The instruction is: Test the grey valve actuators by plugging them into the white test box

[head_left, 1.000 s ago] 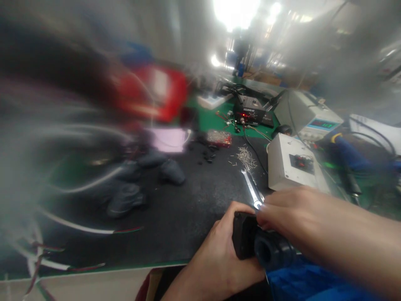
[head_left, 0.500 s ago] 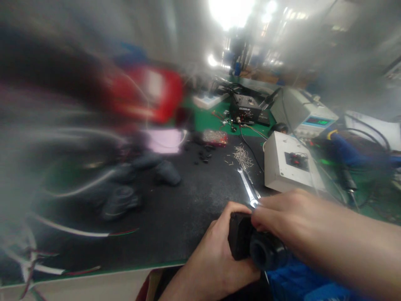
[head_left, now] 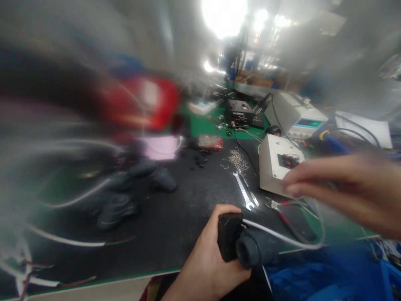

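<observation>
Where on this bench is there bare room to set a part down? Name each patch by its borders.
Bare black mat lies between the blurred grey parts and the wrenches, ahead of the left hand gripping the black part. Crowded: around the white box, with wires in front.

a workbench (head_left: pixel 103 281) with a pale front edge, topped by a black mat (head_left: pixel 188 217) laid over green. on the mat lie two crossed wrenches (head_left: pixel 246 194), a scatter of small metal pins (head_left: pixel 237 159) just behind them, loose black bits (head_left: pixel 198 161) and a small tray of red pieces (head_left: pixel 209 142). a white box (head_left: pixel 275 167) stands beside the wrenches. dark grey parts (head_left: pixel 138 184) and white wires (head_left: pixel 72 240) lie blurred at the left. at the back, on the green, stand a black soldering station (head_left: pixel 240 113) and a grey meter unit (head_left: pixel 297 115)
</observation>
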Demonstrator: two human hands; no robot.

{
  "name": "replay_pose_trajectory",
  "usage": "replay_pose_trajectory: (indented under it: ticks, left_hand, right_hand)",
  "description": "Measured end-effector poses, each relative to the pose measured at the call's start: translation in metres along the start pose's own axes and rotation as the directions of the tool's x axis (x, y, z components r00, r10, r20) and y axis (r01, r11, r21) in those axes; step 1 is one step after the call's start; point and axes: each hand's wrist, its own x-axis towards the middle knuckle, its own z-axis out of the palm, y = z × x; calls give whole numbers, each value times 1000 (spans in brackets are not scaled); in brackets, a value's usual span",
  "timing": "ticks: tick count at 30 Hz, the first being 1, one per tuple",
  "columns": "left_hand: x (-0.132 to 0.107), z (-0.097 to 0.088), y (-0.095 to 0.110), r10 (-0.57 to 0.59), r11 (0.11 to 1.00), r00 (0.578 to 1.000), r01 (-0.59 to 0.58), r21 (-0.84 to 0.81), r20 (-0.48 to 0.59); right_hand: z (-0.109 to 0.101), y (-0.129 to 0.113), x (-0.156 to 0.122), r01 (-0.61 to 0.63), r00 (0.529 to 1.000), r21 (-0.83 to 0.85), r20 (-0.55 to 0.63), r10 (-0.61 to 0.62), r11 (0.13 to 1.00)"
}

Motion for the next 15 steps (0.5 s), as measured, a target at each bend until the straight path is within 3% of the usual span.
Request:
replay_pose_trajectory:
  ticks: [1, 2, 3, 4, 7, 10, 12, 15]
  left_hand:
    - [1, 1, -1, -5, 1000, 999, 5, 11, -34]
    - [2, 3, -1, -13, 1000, 997, 15, 20, -79]
    - [4, 5, -1, -25, 999, 991, 29, 26, -133]
    - [7, 8, 0, -38, 999, 981, 43, 23, -191]
    - [15, 17, 2, -82, 996, 936, 83, -14, -342]
    - [23, 23, 5, -124, 992, 905, 119, -39, -408]
    - [28, 25, 5, -124, 992, 900, 124, -27, -419]
    - [32, 26, 2, -97, 993, 889, 118, 20, -448]
  right_hand:
    - [-11, 18, -11, -214, 962, -140, -201, 183, 967]
    - [-19, 39, -23, -477, 831, -194, -419, 367, 857]
    - [-24, 63, -35, -657, 682, -183, -557, 473, 732]
    - [-26, 88, -47, -743, 603, -175, -594, 533, 646]
    - [-17, 164, -79, -799, 571, -168, -511, 642, 577]
    - [4, 228, -99, -852, 504, -154, -497, 706, 500]
    - [17, 258, -103, -870, 475, -114, -461, 750, 480]
    - [29, 284, -100, -880, 448, -20, -365, 816, 475]
